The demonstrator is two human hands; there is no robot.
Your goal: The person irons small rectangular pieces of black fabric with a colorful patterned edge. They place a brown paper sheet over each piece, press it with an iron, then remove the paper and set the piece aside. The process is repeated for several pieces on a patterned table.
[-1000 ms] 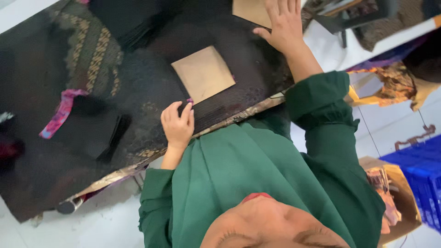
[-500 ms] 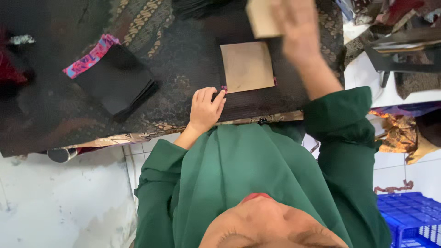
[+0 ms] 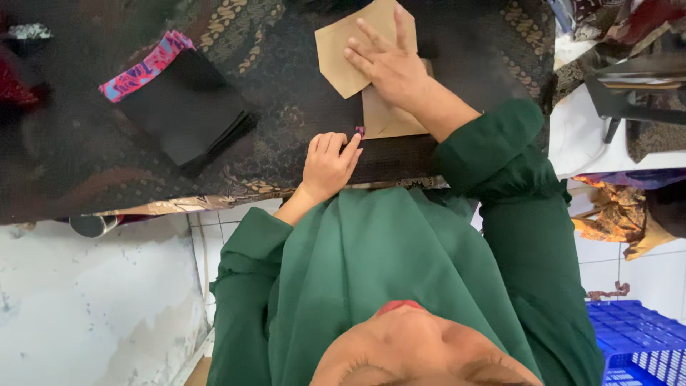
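One dark patterned cloth (image 3: 271,107) covers the worktable above white floor tiles (image 3: 93,300).

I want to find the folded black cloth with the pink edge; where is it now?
In the head view, the folded black cloth lies on the dark patterned fabric, upper left of the picture, apart from the left hand and from the brown paper pieces.

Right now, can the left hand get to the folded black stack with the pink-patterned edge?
Probably yes. The left hand rests at the near edge of the dark patterned cloth, and the black stack lies beside it on the same cloth with nothing between them. The right hand is busy on the brown paper.
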